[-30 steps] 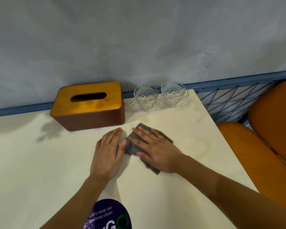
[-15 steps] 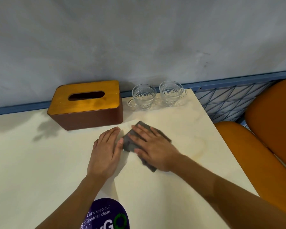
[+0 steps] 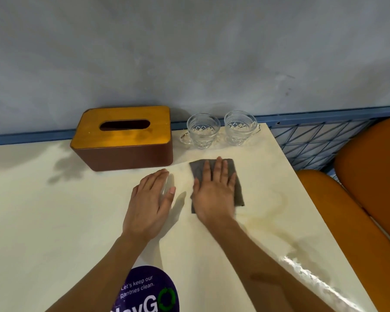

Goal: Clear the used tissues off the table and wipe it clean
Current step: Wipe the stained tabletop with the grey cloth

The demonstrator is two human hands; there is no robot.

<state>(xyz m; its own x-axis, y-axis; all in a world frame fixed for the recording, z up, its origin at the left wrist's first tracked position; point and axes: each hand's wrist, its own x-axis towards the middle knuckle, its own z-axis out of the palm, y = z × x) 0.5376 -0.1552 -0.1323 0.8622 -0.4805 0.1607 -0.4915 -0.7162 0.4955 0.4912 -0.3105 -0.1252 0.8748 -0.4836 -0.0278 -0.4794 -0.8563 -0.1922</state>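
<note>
Tissue box (image 3: 124, 140): brown body, amber wooden lid, at the back of the tabletop (image 3: 54, 221) against the wall; oval slot shows only dark, contents cannot be told
Left glass cup (image 3: 202, 130): clear cut-pattern glass, upright, handle turned left, just right of the tissue box; clear through to its patterned base
Right glass cup (image 3: 240, 127): same kind, upright, handle turned right, beside the first, near the tabletop's far right corner
Grey cloth (image 3: 239, 194): lies flat on the tabletop in front of the two cups, its far edge near but apart from them
Right hand (image 3: 214, 190): flat on the grey cloth, fingers straight and together, pressing it down; cloth shows beyond the fingertips and along both sides
Left hand (image 3: 150, 199): flat on bare tabletop, fingers straight, just left of the cloth and apart from it, in front of the tissue box
Streak (image 3: 279, 203): faint yellowish curved mark on the tabletop, right of the cloth
Purple sticker (image 3: 146, 289): round, at the near edge, reads "Let's keep our pantries clean"
Orange seats (image 3: 369, 176): beside the tabletop's right edge
Blue mesh rail (image 3: 313, 140): behind the seats, along the wall
</note>
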